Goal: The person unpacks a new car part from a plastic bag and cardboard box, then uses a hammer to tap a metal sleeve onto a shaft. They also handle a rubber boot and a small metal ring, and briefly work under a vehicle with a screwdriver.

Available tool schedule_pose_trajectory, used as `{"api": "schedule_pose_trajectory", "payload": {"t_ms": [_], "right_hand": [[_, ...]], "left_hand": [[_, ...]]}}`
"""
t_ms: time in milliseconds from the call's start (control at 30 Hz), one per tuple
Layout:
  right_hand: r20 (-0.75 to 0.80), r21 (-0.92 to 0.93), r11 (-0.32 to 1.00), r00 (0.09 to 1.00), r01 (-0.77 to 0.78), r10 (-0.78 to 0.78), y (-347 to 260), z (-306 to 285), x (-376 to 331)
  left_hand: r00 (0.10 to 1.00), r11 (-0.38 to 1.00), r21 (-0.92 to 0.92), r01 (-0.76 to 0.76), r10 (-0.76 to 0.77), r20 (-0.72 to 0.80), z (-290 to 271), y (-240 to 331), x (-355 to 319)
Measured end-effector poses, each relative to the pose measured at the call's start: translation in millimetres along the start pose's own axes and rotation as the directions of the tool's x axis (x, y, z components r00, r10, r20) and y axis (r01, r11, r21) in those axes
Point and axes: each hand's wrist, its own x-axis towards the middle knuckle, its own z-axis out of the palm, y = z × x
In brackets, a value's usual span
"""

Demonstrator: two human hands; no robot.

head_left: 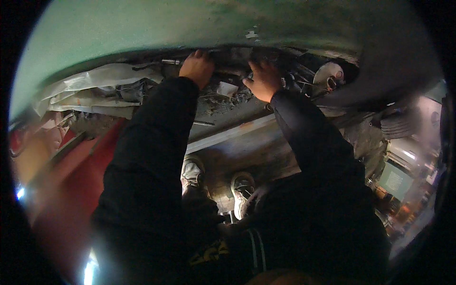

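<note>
Both my hands reach forward onto a cluttered, grimy bench (223, 114). My left hand (197, 70) is bent over at the back, its fingers curled and their tips hidden; what is under them I cannot make out. Just left of it lies a shiny metal cylinder (170, 61), like a socket. My right hand (264, 80) rests among small metal parts, thumb and forefinger apart. Between the hands runs a dark bar (229, 71); whether either hand touches it is unclear. Nearer to me is a small pale block (227, 89), and a thin metal rod (203, 123) lies by the front edge.
A green wall (190, 23) rises behind the bench. Crumpled plastic sheeting (104, 76) covers its left part. At the right lies a pale disc (327, 76) with round parts. Something red (90, 166) stands to my left, a green box (395, 180) to my right.
</note>
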Motion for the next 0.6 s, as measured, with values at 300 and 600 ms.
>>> {"api": "schedule_pose_trajectory", "payload": {"t_ms": [300,600], "right_hand": [[0.133,-0.224,0.963,0.983,0.151,-0.123,-10.0,10.2,34.0],[0.058,-0.103,0.971,0.975,0.217,-0.212,4.3,20.0,36.1]], "left_hand": [[0.998,1.0,-0.006,-0.01,0.01,-0.063,0.7,2.6,0.6],[0.999,0.999,-0.043,0.015,-0.014,0.034,-0.7,2.5,-1.3]]}}
